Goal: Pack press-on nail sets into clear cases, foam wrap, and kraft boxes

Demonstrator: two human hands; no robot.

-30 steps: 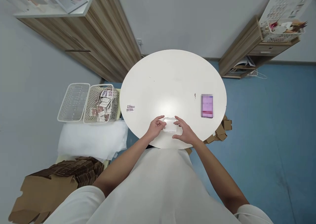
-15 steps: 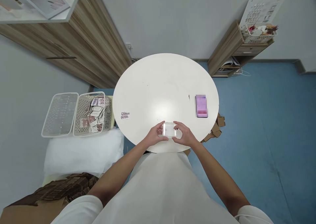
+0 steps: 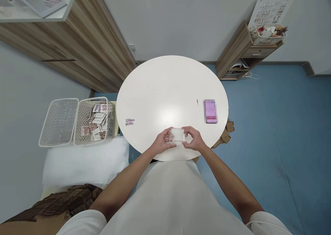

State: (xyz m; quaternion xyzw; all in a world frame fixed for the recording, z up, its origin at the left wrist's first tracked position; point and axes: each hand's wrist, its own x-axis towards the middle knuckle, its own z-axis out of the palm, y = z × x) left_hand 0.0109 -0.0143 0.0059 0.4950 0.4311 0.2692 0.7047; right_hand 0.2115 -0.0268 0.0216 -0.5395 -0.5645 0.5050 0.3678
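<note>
A small clear plastic box point(image 3: 177, 135) is held between my two hands, over the near edge of the round white table point(image 3: 170, 76). My left hand point(image 3: 163, 142) grips its left side, thumb below and fingers above. On the opposite side, my right hand point(image 3: 193, 139) pinches the box's right end between thumb and fingers. What lies inside the box, if anything, is too faint to make out. Left of my hands, a small sheet of nail-like pieces point(image 3: 129, 122) lies flat on the table. A purple box point(image 3: 210, 111), partly blurred out, lies at the right.
At the left, a white lidded basket point(image 3: 111, 121) stands open with many small printed packs inside. White padded wrap point(image 3: 85, 162) lies below it. Brown cardboard pieces point(image 3: 224, 136) lie under the table's right edge. A wooden cabinet point(image 3: 103, 48) stands behind left, a shelf unit point(image 3: 234, 52) behind right.
My right hand's fingers have shifted slightly on the box's right end, and the box's glare has lessened. The whole view has moved a little.
</note>
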